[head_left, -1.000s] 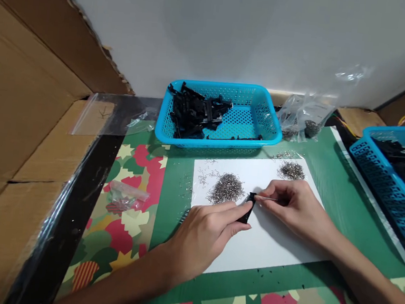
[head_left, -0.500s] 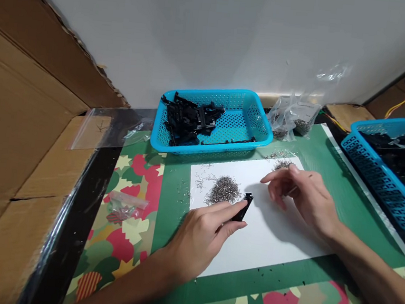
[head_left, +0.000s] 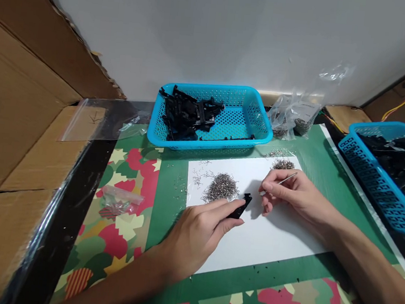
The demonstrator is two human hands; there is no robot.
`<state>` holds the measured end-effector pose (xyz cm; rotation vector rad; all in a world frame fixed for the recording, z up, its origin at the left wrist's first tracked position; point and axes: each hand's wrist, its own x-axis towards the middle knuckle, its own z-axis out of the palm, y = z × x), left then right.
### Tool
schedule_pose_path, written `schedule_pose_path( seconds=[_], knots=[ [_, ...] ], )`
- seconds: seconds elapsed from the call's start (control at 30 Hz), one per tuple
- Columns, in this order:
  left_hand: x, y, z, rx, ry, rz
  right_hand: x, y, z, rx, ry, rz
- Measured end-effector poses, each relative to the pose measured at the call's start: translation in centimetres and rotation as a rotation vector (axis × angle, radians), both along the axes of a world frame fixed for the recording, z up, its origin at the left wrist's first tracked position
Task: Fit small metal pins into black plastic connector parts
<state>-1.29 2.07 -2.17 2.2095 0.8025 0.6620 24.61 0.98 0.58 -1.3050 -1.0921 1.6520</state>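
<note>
My left hand (head_left: 204, 228) is closed on a small black plastic part (head_left: 242, 207), held tilted above the white paper (head_left: 261, 243); its fingers hide much of the part. To its right, my right hand (head_left: 292, 191) pinches a thin metal tool (head_left: 288, 178) like a pick or tweezers, whose exact kind I cannot make out. The tool's lower end points toward the black part but stays apart from it. Beyond my left hand lies a pile of small metal springs or bent wire pieces (head_left: 222, 186). A second metal pile (head_left: 283, 164) sits just behind my right hand.
A blue basket (head_left: 210, 146) with black plastic parts stands at the back. Another blue basket (head_left: 382, 176) of black parts is at the right. Plastic bags with metal pieces (head_left: 301, 125) rest against the wall. Cardboard (head_left: 27, 149) borders the left, near a small clear bag (head_left: 121, 201).
My right hand has turned and its fingers have come together, with the thin metal tool now plainly visible in them. My left hand still holds the black part. The view has shifted slightly.
</note>
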Motion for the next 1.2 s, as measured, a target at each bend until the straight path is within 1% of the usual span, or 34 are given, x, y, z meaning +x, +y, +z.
schedule_pose_path(
  seconds=[0.1, 0.23, 0.3, 0.37, 0.47, 0.6, 0.7, 0.87, 0.97, 1.07, 1.2],
  knots=[
    [0.0, 0.0, 0.0, 0.02, -0.004, -0.007, 0.1, -0.1, -0.1, 0.101, -0.159, 0.039],
    [0.2, -0.1, -0.1, 0.042, -0.014, -0.009, -0.1, -0.4, -0.9, 0.321, -0.389, 0.007],
    [0.3, -0.1, -0.1, 0.063, -0.017, -0.009, -0.3, -0.5, -1.2, 0.359, -0.446, 0.041],
    [0.4, -0.2, -0.1, 0.08, -0.028, -0.011, -0.4, -0.6, -1.2, 0.348, -0.485, 0.092],
    [0.4, -0.3, -0.1, 0.076, -0.035, -0.02, -0.5, -0.7, -0.9, 0.326, -0.525, 0.128],
    [0.4, -0.4, -0.1, 0.073, -0.028, -0.032, -0.5, -0.8, -0.5, 0.346, -0.56, 0.133],
    [0.5, -0.4, -0.2, 0.05, -0.042, -0.03, -0.7, -0.9, -0.4, 0.38, -0.623, 0.139],
    [0.5, -0.2, -0.4, -0.046, -0.085, -0.018, -1.1, -1.0, -0.6, 0.428, -0.667, 0.124],
    [0.4, -0.1, -0.5, -0.1, -0.116, 0.0, -1.1, -1.1, -0.5, 0.408, -0.66, 0.129],
    [0.4, -0.1, -0.5, -0.074, -0.121, -0.009, -1.0, -1.0, -0.2, 0.367, -0.627, 0.145],
    [0.5, -0.1, -0.6, -0.047, -0.116, -0.02, -1.1, -0.9, 0.1, 0.299, -0.586, 0.12]
  ],
)
